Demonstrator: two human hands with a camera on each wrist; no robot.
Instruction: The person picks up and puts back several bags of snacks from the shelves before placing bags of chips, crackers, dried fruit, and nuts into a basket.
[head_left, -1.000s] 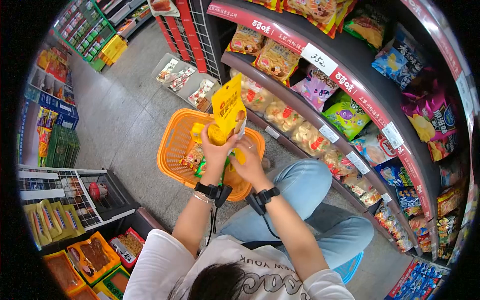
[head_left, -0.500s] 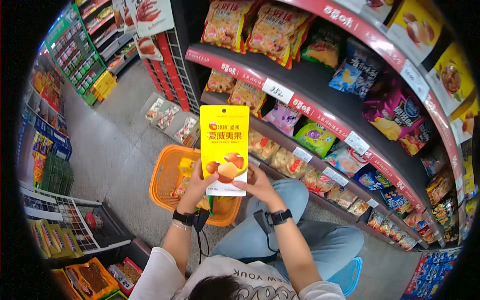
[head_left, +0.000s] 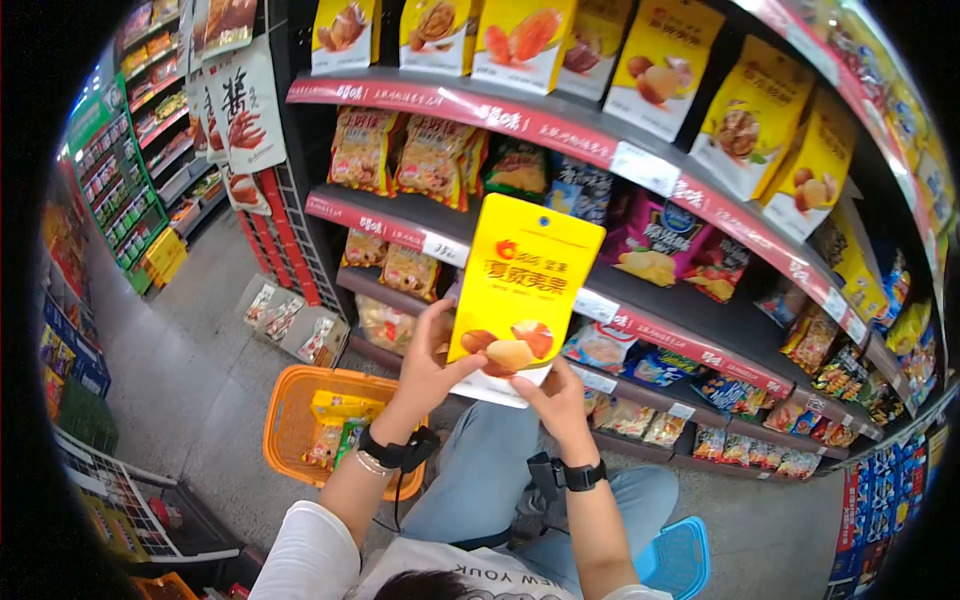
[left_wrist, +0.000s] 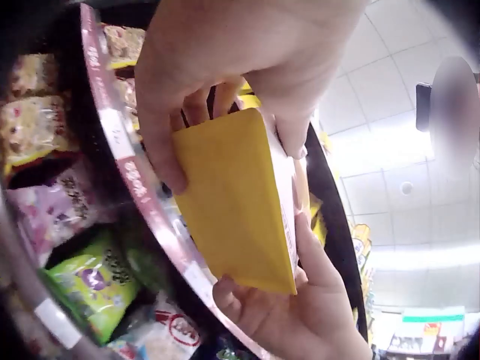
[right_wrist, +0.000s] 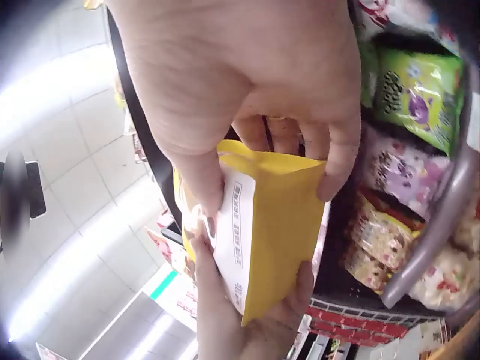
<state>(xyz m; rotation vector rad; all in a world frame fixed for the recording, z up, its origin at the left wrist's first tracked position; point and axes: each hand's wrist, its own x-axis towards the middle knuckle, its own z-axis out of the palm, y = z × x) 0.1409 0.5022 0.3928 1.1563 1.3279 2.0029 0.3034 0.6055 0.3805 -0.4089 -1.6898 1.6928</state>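
Both hands hold a yellow and white pouch of nuts (head_left: 525,285) upright, its printed front facing the head camera. My left hand (head_left: 430,368) grips the lower left edge, thumb across the front. At the lower right corner my right hand (head_left: 560,408) pinches it, thumb on the white band. Seen in the left wrist view, the pouch's plain yellow bottom (left_wrist: 232,202) is between the fingers of both hands. The right wrist view shows small print on the white strip (right_wrist: 236,232) beside my right thumb.
An orange basket (head_left: 278,430) with several snack packs stands on the floor at left. To the right is a blue basket (head_left: 685,560). Ahead, curved shelves (head_left: 410,205) hold snack bags, with similar yellow pouches (head_left: 665,65) on the upper one. Low floor trays (head_left: 290,322) lie beyond the orange basket.
The hands have lifted the nut pouch from above the orange basket, turned its front toward the head, and carried it right toward the shelves. The head view has tilted up, showing the yellow pouches.
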